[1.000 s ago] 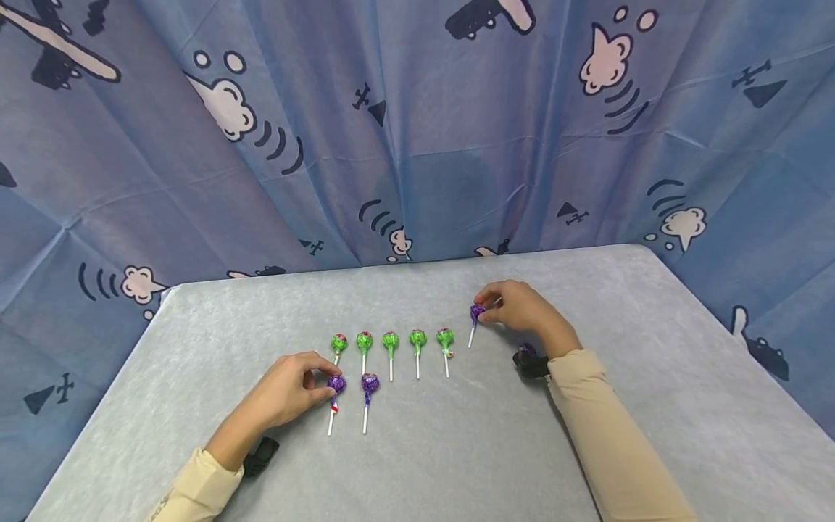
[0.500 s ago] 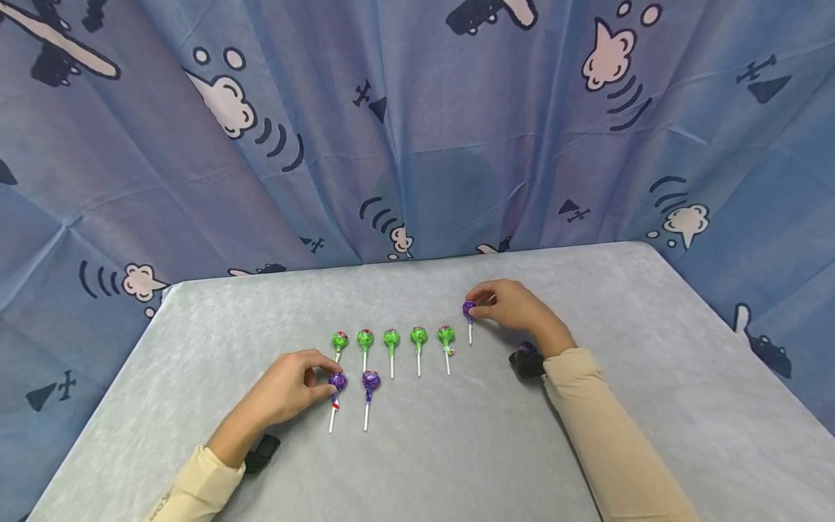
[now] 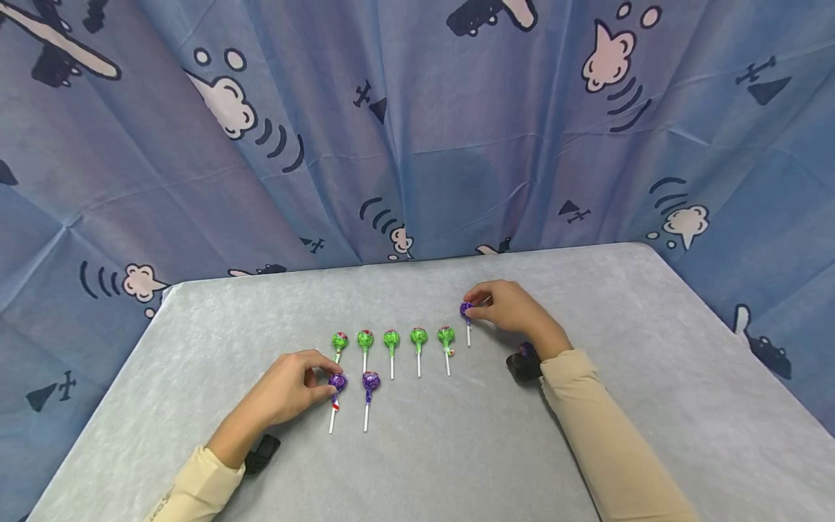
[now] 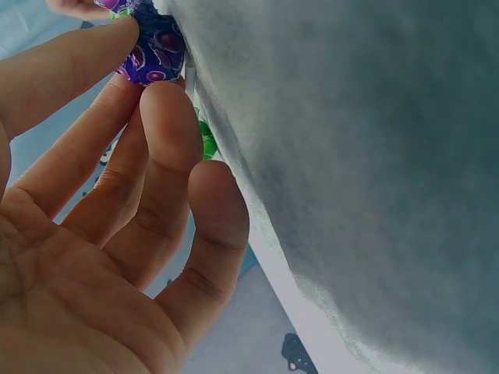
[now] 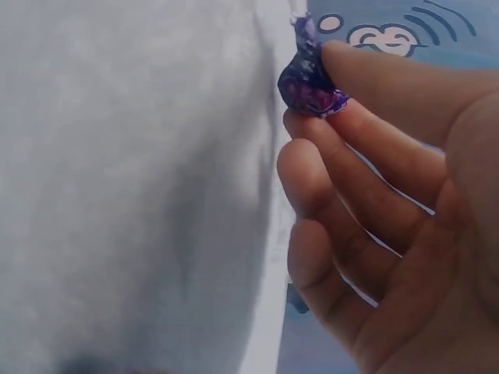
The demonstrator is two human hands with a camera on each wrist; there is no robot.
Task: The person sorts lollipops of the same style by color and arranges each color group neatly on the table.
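Observation:
My left hand (image 3: 293, 388) pinches the wrapped head of a purple lollipop (image 3: 336, 383) between thumb and fingers at the front left. Its white stick points toward me, with a red-and-white bit of wrapper on it. Close on its right lies a second purple lollipop (image 3: 370, 382). Farther back on the right, my right hand (image 3: 512, 308) pinches another purple lollipop (image 3: 466, 309) by its head, stick toward me. The right wrist view shows thumb and fingertips on that purple wrapper (image 5: 308, 82); the left wrist view likewise shows the left hand's purple wrapper (image 4: 160, 54).
Several green lollipops (image 3: 391, 339) lie in a row across the middle of the white-covered table (image 3: 443, 464). A purple wrapped head (image 3: 527, 350) shows beside the black device (image 3: 524, 367) on my right wrist. A blue patterned curtain (image 3: 450, 188) hangs behind the table.
My right hand has moved slightly left with its purple lollipop, toward the right end of the green row, and the stick has swung more upright in view. The left hand has stayed in place.

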